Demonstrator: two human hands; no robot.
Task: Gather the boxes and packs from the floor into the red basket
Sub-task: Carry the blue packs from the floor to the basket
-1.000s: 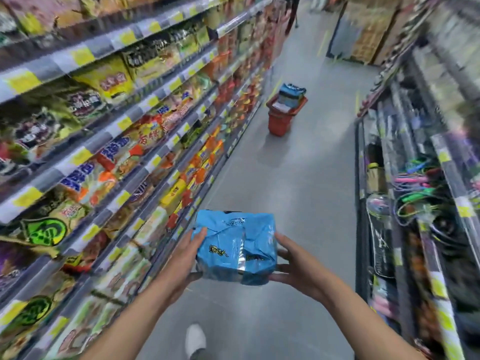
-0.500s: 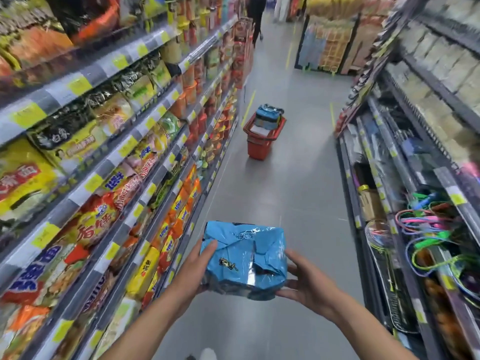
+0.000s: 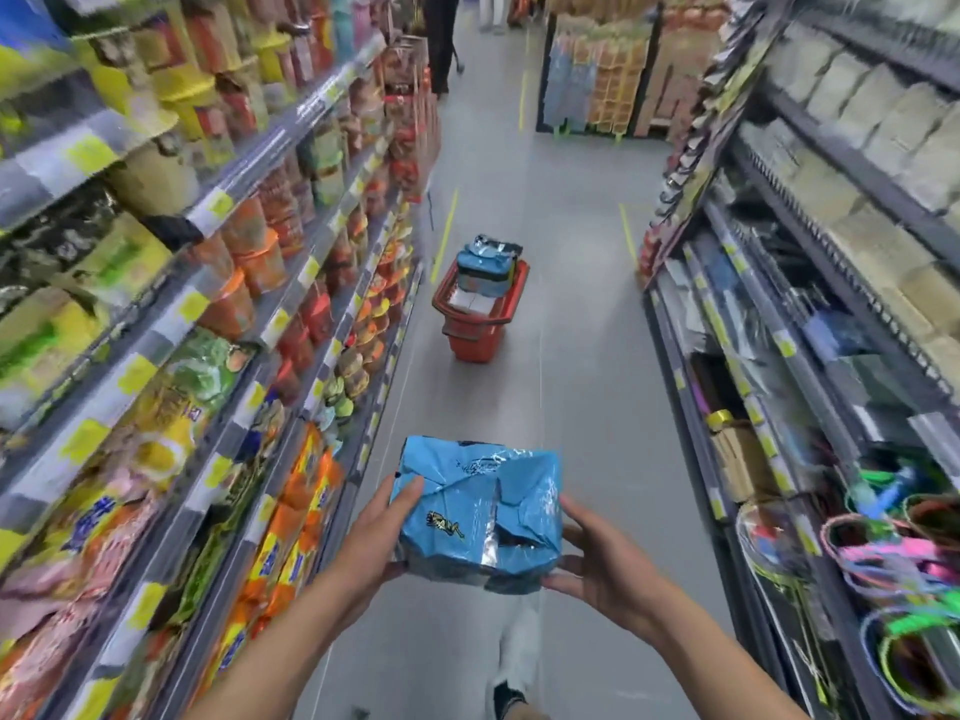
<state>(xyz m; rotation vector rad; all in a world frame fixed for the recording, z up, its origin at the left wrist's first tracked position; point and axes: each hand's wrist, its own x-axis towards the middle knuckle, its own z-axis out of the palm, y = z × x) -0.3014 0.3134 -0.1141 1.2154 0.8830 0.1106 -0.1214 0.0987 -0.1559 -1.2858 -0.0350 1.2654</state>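
The person holds a crumpled blue pack (image 3: 478,511) above the grey floor (image 3: 576,387) of a shop aisle, the left hand (image 3: 376,543) clasping its left side with fingers curled over the upper corner, and the right hand (image 3: 597,563) cupping its right side with the thumb under the lower edge. The red basket (image 3: 480,330) stands on the floor well ahead, near the left shelves (image 3: 291,283), already holding another blue pack (image 3: 485,270) on top of pale boxes (image 3: 467,302).
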